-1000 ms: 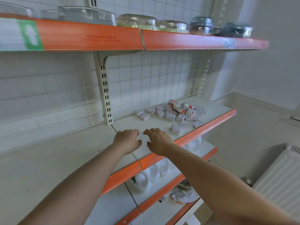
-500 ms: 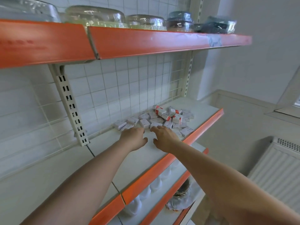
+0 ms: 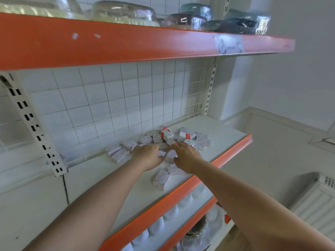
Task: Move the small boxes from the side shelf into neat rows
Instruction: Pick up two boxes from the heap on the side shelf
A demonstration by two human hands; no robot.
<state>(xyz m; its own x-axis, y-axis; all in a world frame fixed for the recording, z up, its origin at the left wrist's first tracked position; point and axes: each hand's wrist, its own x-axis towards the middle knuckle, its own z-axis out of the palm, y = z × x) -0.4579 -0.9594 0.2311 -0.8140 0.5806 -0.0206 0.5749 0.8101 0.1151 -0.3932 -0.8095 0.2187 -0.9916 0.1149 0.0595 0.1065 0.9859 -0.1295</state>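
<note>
A loose pile of small white boxes (image 3: 183, 136), some with red ends, lies at the back of the white shelf (image 3: 226, 131). Several more boxes (image 3: 119, 153) trail off to the left, and two boxes (image 3: 161, 179) sit near the orange front edge. My left hand (image 3: 148, 156) is at the pile's near side, fingers curled down, with a box by its thumb. Close beside it, my right hand (image 3: 186, 158) pinches a small box (image 3: 171, 155) between thumb and fingers. Motion blur hides the fingertips.
An orange-fronted upper shelf (image 3: 126, 44) with glass bowls (image 3: 123, 13) hangs overhead. A slotted white upright (image 3: 32, 124) stands to the left. White jugs (image 3: 155, 227) fill the shelf below. A radiator (image 3: 317, 205) is at the lower right. The back wall is tiled.
Both hands have moved forward along the shelf from its bare left part into the pile of boxes. The view has swung right and closer to the pile.
</note>
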